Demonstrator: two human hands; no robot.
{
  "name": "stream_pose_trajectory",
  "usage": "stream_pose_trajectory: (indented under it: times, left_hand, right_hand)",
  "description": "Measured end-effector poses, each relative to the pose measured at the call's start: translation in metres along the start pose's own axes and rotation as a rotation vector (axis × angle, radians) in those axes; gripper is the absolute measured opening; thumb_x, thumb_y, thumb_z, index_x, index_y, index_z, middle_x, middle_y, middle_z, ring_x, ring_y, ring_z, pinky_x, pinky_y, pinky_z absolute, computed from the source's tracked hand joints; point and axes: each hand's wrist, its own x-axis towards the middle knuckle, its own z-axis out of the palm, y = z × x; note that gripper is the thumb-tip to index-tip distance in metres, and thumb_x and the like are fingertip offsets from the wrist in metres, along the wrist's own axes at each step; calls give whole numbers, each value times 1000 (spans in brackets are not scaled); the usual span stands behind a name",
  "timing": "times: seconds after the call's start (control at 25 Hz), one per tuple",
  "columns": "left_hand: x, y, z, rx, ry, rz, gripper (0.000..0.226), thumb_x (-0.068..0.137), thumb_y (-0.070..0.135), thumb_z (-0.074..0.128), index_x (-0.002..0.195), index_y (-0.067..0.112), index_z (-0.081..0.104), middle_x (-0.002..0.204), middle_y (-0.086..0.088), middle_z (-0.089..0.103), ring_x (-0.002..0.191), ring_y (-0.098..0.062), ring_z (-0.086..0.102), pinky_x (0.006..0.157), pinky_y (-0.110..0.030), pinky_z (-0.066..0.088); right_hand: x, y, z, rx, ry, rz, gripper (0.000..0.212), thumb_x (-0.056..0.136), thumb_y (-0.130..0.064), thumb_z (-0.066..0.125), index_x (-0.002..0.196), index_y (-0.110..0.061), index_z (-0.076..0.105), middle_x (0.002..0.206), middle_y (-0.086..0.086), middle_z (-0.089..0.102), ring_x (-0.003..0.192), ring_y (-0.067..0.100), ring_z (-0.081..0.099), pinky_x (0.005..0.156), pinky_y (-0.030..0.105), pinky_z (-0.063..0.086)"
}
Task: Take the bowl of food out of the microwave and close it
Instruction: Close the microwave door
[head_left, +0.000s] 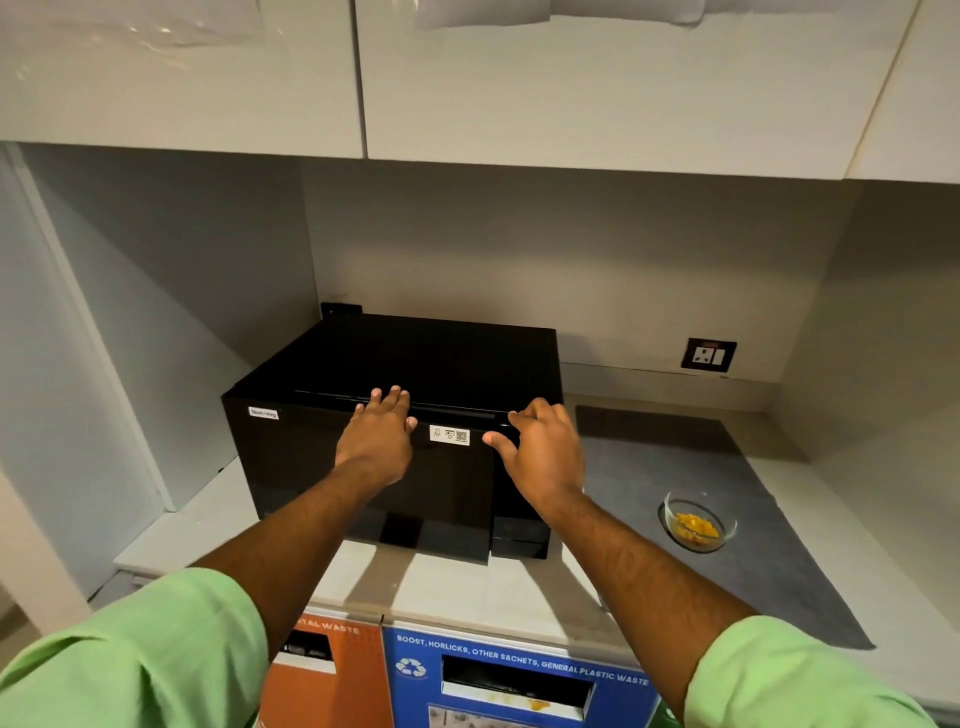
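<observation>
With the bowl of food (700, 527) already parked on the desk (467, 577), both empty hands, left hand (378, 432) and right hand (540, 447), press spread fingers (396, 393) against the microwave (395, 415) door, apparently shutting it.

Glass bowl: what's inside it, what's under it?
The glass bowl holds yellow-orange food pieces, too small to identify. It sits on a grey mat on the counter, right of the microwave. The counter under it is covered.

Light green sleeves (156, 654), seemingly rolled; bare forearms, hands (376, 436).
</observation>
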Motion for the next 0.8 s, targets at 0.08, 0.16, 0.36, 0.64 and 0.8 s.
stream_pose_trajectory:
  times: [0.08, 0.16, 0.36, 0.64, 0.8]
  left_hand:
    - [2, 0, -1, -9, 5, -6, 55, 105, 27, 33, 157, 12, 23, 167, -7, 21, 156, -28, 13, 126, -43, 16]
    - [4, 2, 0, -6, 22, -9, 55, 105, 27, 34, 157, 12, 23, 167, -7, 21, 156, -28, 14, 126, -43, 17]
    - [9, 3, 7, 27, 62, -13, 55, 105, 28, 35, 157, 13, 24, 167, -6, 23, 156, -27, 17, 126, -41, 19]
    - [9, 2, 12, 15, 82, -13, 56, 105, 28, 35, 157, 13, 21, 167, -7, 22, 156, -27, 15, 127, -42, 16]
    - [-2, 4, 11, -24, 35, 16, 64, 104, 30, 37, 159, 13, 11, 169, -6, 11, 157, -26, 4, 127, -41, 9]
  right_hand:
    - [2, -3, 1, -8, 21, 12, 50, 89, -58, 63, 119, -19, 72, 116, -4, 65, 111, 15, 55, 80, 30, 55]
    - [4, -6, 0, -18, 34, 39, 47, 88, -57, 65, 116, -20, 74, 114, -4, 66, 109, 15, 57, 77, 29, 54]
    - [9, -9, 2, -61, 68, 65, 40, 88, -54, 67, 109, -21, 78, 109, -6, 68, 104, 13, 58, 72, 27, 50]
    - [9, -8, 4, -75, 80, 44, 38, 88, -52, 68, 106, -20, 78, 108, -5, 68, 102, 14, 59, 70, 27, 49]
    - [2, -8, 0, -81, 39, 26, 42, 93, -53, 60, 116, -21, 73, 118, -4, 65, 110, 14, 57, 77, 27, 52]
